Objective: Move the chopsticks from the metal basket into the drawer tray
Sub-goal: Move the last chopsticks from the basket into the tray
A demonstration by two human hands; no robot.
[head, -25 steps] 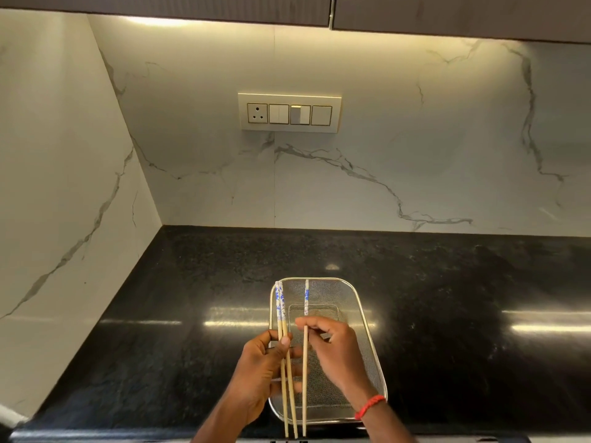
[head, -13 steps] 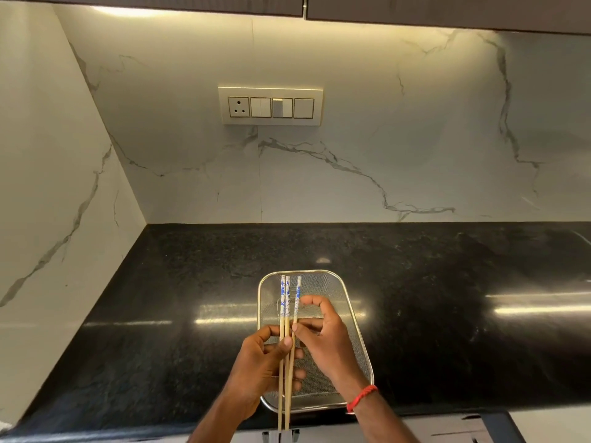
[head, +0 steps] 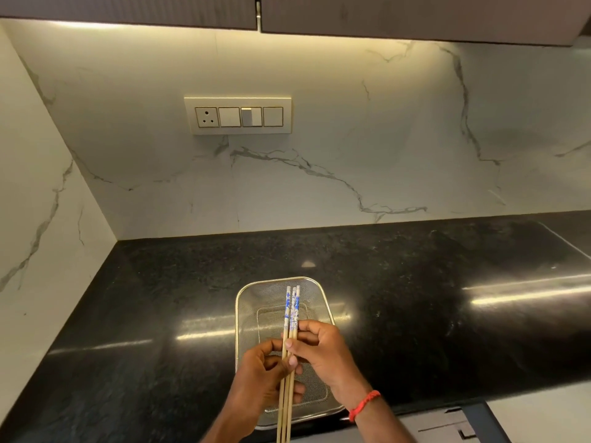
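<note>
Three chopsticks (head: pixel 292 310), blue-patterned tops, bunched together above one metal basket (head: pixel 247 303), left hand (head: pixel 260 378) and right hand (head: pixel 323 350) both pinching the shafts over the basket's middle, lower tips cut off by the frame edge, basket's near half partly hidden behind both hands

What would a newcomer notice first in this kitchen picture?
Low in the centre, the left hand and the right hand hold a bundle of chopsticks with blue-patterned tops above the metal basket, which sits on the glossy black counter. Next comes the switch panel on the white marbled wall behind.
</note>
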